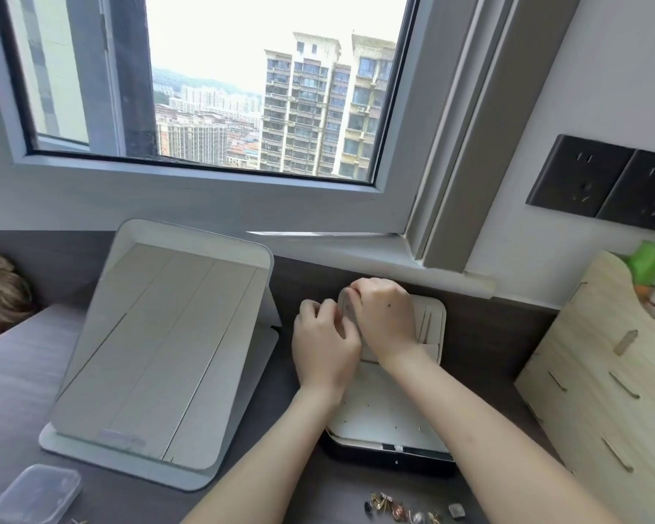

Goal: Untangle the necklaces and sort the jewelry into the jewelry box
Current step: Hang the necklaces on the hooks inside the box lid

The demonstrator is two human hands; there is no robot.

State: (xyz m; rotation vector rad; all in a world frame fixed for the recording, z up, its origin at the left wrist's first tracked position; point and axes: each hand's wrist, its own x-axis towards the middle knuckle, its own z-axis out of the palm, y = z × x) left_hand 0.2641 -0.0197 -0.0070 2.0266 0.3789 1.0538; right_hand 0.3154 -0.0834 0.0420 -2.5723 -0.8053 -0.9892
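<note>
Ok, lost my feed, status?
Left hand and right hand grip grey piece at jewelry box far end. Loose jewelry on desk's near edge. Mirror beside, clear.

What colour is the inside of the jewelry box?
The jewelry box is cream white inside, with a black shell, best seen in the head view.

Desk (23,391) dark grey-brown with faint wood grain; box (390,421) cream inside, its near panel dotted with small dark holes, black outside; flap (345,310) grey; mirror (159,346) white-framed; case (36,493) at the near left corner clear; jewelry (405,510) at the near edge gold, copper, silver and black; organiser (602,372) at the right edge pale, streaky wood; sockets (602,183) charcoal on a white wall (602,70); packet (649,259) green.
</note>
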